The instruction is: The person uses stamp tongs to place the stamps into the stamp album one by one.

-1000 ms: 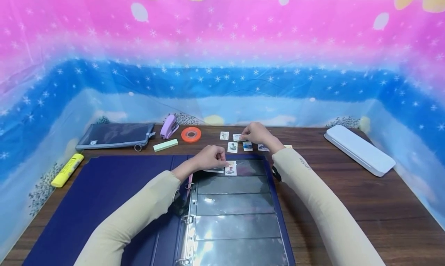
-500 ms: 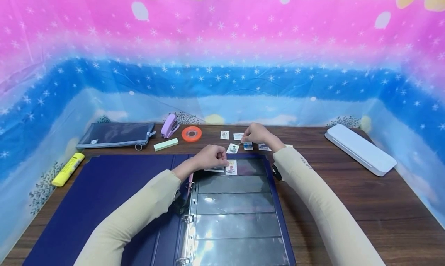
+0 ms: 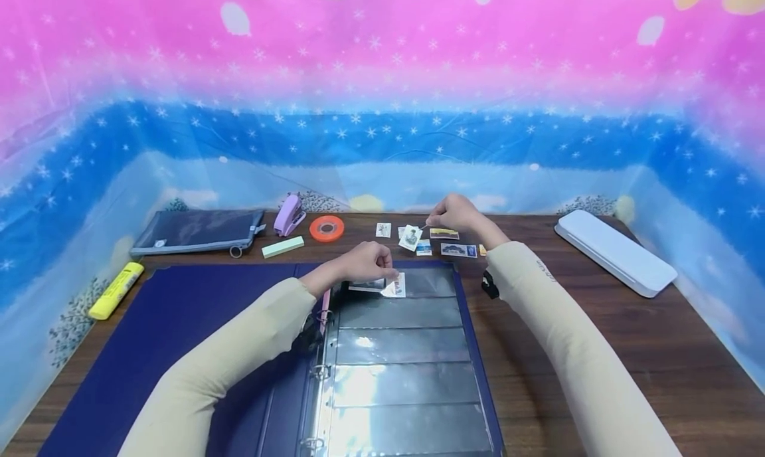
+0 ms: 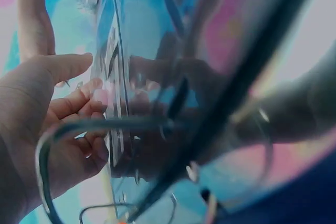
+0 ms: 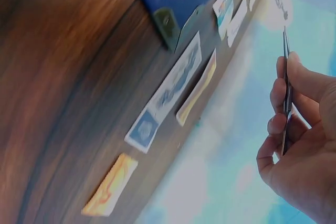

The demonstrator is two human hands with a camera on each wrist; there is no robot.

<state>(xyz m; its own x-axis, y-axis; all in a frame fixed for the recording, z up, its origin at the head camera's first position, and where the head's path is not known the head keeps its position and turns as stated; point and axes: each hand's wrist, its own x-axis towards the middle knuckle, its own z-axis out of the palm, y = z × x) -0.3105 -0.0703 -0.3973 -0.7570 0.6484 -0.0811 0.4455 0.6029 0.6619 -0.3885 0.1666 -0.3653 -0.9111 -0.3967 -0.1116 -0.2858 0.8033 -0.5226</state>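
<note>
I watch the right hand [image 3: 459, 212] pinch tweezers [image 5: 287, 93] whose tips hold a stamp [image 3: 410, 238] aloft at the pocket page [image 3: 406, 384]'s 12 o'clock; the left hand [image 3: 366, 263] touches that page at 11 o'clock, but from here I cannot tell whether it grips. Lettering [image 3: 546, 271] on the right sleeve [image 3: 564, 331] at 2 o'clock and on the yellow highlighter [image 3: 116, 291] at 9 is too small to read.

Along the worktop's [image 3: 675, 351] near edge, left of centre: binder [image 3: 197, 297], with pocket sheet [image 3: 406, 347] on its right side, two stamps [image 3: 397, 285] at the top row. Beyond its far edge, loose stamps [image 3: 459, 250]; leftward, tape roll [image 3: 327, 228], stapler [image 3: 289, 215], block [image 3: 283, 246] before it. Near far left corner, pouch [image 3: 197, 231]; left edge, highlighter [image 3: 116, 291]; near far right corner, case [image 3: 615, 252].
</note>
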